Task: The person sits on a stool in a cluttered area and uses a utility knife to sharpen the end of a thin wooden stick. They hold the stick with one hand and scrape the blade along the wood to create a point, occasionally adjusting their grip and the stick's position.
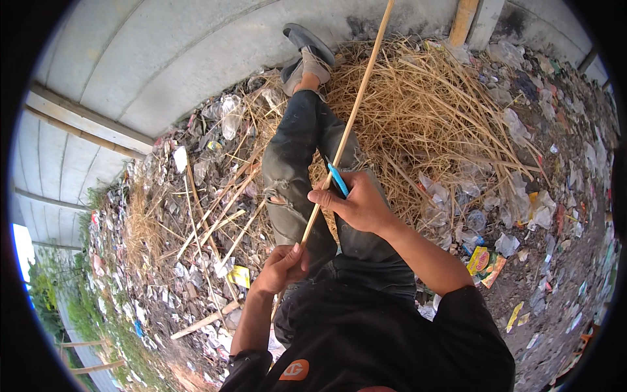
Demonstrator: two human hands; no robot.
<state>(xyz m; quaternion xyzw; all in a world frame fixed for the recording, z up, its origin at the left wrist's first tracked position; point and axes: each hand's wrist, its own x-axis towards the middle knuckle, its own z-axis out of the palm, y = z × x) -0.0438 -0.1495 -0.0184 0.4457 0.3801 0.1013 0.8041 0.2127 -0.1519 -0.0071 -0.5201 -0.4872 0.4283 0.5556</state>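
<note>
A long, pale bamboo strip (358, 104) runs slantwise from the top of the head view down across my legs. Near its lower end, my left hand (285, 266) is closed round it, thumb on top. Farther up, my right hand (358, 202) is closed on a narrow light-blue tool (337, 179), its thumb reaching to the strip. The blue part lies against the strip; any blade is hidden, so its exact kind cannot be told.
My outstretched legs (287, 163) lie between a heap of straw-like shavings (418, 111) and loose bamboo pieces (206, 320). Plastic litter (232, 116) covers the ground around. A grey panel wall (189, 59) stands ahead, with a bamboo post (463, 23) against it.
</note>
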